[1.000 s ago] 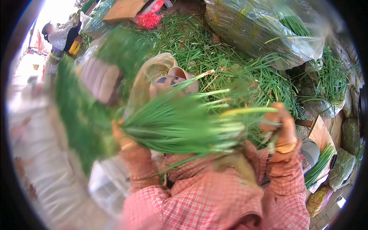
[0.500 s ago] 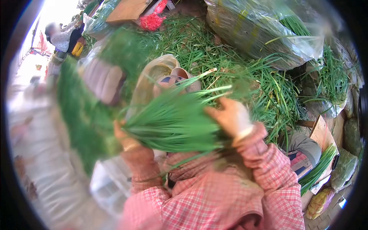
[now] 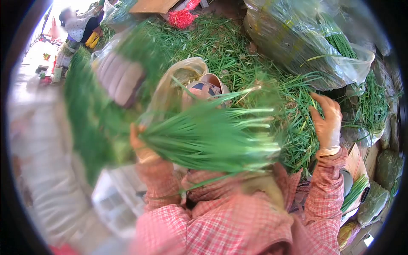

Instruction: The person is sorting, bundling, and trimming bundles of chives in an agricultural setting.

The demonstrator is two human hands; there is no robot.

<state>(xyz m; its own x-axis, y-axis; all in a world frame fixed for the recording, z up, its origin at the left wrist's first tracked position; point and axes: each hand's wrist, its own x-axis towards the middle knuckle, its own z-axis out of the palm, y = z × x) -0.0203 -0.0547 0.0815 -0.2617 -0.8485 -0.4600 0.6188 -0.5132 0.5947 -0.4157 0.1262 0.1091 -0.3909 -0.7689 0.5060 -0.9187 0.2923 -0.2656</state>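
Note:
My left hand (image 3: 142, 146) is closed around the leafy end of a bunch of green chives (image 3: 216, 138). The bunch fans out to the right across my lap, its pale stem ends a little blurred. Well to the right of those ends, my right hand (image 3: 329, 125) is raised with thumb and fingers apart, holding nothing that I can see. It wears a thin clear glove and is above the loose green leaves (image 3: 299, 127) on the ground. A shoe (image 3: 204, 89) shows just beyond the bunch.
A large clear plastic bag (image 3: 293, 38) of greens stands at the upper right. More chives (image 3: 356, 191) lie on a board at the right. Red netting (image 3: 182, 18) is at the top. At left are a padded grey-pink object (image 3: 121, 78) and another person (image 3: 80, 25) farther off.
My right hand has moved away from the bunch to the right, and its fingers have spread. The bunch's stem ends now show farther right, while my left hand keeps its hold.

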